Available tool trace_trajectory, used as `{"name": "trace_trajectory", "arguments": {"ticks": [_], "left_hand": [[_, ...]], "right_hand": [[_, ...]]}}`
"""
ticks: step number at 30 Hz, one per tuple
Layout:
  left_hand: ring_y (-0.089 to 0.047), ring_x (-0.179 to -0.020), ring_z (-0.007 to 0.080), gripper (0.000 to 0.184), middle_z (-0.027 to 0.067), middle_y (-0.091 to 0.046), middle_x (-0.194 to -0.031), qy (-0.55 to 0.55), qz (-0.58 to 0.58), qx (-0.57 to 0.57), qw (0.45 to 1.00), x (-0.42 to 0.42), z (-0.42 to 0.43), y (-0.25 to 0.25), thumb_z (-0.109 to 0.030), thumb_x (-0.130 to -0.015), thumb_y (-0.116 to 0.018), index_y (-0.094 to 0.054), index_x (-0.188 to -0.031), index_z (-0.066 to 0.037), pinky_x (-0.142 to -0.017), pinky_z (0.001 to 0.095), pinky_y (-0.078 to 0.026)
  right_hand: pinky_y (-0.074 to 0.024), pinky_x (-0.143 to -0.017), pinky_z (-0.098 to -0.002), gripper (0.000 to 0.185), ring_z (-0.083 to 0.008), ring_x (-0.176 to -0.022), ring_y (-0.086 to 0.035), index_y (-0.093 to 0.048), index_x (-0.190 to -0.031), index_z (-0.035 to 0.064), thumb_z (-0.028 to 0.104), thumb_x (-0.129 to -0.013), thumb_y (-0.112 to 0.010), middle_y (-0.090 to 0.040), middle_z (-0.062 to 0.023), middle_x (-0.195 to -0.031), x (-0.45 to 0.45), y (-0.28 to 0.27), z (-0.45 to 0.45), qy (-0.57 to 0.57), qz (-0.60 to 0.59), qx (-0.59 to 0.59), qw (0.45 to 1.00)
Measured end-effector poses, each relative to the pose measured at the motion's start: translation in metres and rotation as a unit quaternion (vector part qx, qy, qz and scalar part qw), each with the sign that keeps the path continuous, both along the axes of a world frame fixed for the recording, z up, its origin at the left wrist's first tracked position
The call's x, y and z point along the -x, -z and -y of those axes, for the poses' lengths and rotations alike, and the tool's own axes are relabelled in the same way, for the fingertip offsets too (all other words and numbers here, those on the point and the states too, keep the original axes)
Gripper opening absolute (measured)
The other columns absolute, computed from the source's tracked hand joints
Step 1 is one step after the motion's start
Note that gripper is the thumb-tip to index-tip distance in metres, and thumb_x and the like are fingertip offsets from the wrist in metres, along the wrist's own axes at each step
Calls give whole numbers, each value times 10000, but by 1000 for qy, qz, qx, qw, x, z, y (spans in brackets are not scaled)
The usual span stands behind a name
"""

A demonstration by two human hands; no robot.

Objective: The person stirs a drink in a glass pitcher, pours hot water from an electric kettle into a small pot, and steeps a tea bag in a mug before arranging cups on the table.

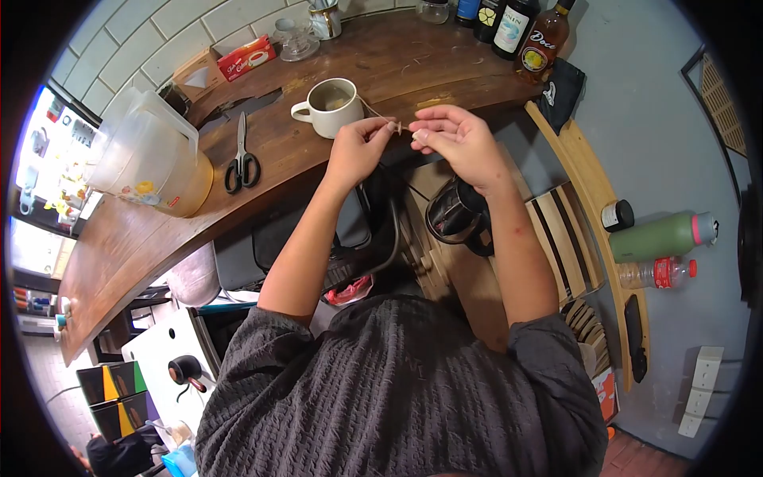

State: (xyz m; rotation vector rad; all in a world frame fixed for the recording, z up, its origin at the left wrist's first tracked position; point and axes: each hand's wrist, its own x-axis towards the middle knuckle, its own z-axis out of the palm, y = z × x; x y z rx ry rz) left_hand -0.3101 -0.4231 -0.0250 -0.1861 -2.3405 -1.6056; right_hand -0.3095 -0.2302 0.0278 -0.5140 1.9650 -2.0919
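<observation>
A white mug (336, 122) stands upright on the wooden counter, with liquid inside. From its rim a thin string (370, 108) runs down to my left hand (359, 151). That hand is closed, thumb and forefinger pinching the string near a small tan piece at its end. Just to the right, my right hand (465, 147) has its thumb and forefinger pressed together on something tiny and pale, too small to name; its other fingers are loosely curled. The fingertips of both hands are close to each other, in front of the mug and over the counter's front edge.
Black-handled scissors (242, 163) and a plastic pitcher (151, 163) lie left of the mug. Behind are a red box (246, 59), glass cups (296, 44) and bottles (515, 32). A dark kettle (455, 213) sits below my right forearm; a green bottle (660, 237) is far right.
</observation>
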Motion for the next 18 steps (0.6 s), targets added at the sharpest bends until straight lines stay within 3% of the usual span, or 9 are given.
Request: {"name": "trace_trajectory", "arguments": {"ticks": [3, 5, 6, 8, 12, 16, 18], "left_hand": [[-431, -531, 62, 267, -37, -514, -603, 38, 27, -55, 997, -2, 5, -4, -173, -879, -619, -680, -1051, 21, -496, 252, -372], [-409, -523, 43, 279, -44, -531, -650, 42, 181, -145, 972, -14, 11, -13, -167, -885, -612, -670, -1082, 21, -478, 222, -328], [-409, -523, 43, 279, -44, -531, -650, 40, 182, -145, 972, -15, 16, -12, -167, -885, -612, -670, -1082, 21, -478, 222, -328], [-395, -515, 33, 269, -44, -536, -669, 105, 225, -271, 930, -17, 23, -10, -187, -890, -619, -671, -1068, 9, -466, 205, -292], [-398, -514, 36, 258, -48, -534, -668, 103, 238, -258, 931, -24, 21, -17, -217, -896, -633, -676, -1036, -5, -463, 203, -285], [-343, -527, 15, 243, -72, -483, -617, 67, 203, -205, 955, -29, 21, -15, -257, -919, -626, -680, -1000, -34, -476, 195, -246], [-347, -527, 13, 243, -74, -486, -616, 54, 194, -181, 963, -30, 23, -14, -265, -922, -628, -684, -990, -39, -475, 194, -245]], "right_hand": [[-538, -752, -255, 280, -163, -863, -674, -544, -1162, -58, 16, -895, -581, -658, -146, -1052, -1, 12, 2, -10, 8, -16, 1000], [-539, -749, -255, 274, -162, -870, -675, -547, -1165, -51, 18, -901, -569, -659, -144, -1052, -2, 19, 2, -14, 15, -25, 999], [-540, -763, -260, 286, -165, -888, -672, -542, -1182, -42, 27, -906, -574, -654, -141, -1067, -2, 22, 2, -39, 22, -25, 999], [-542, -788, -272, 269, -178, -925, -666, -529, -1196, -22, 30, -932, -522, -640, -135, -1091, -5, 24, 4, -81, 49, -30, 995], [-539, -812, -280, 190, -196, -954, -661, -521, -1126, -7, 8, -947, -459, -627, -134, -1094, -5, 32, 12, -112, 68, -37, 991], [-542, -798, -282, 205, -202, -937, -666, -515, -1130, -1, 17, -926, -510, -625, -133, -1082, 0, 48, 15, -110, 75, -37, 990], [-530, -716, -293, 215, -155, -808, -652, -565, -1045, 25, 69, -845, -630, -645, -96, -951, 5, 53, 17, -17, -88, -165, 982]]}}
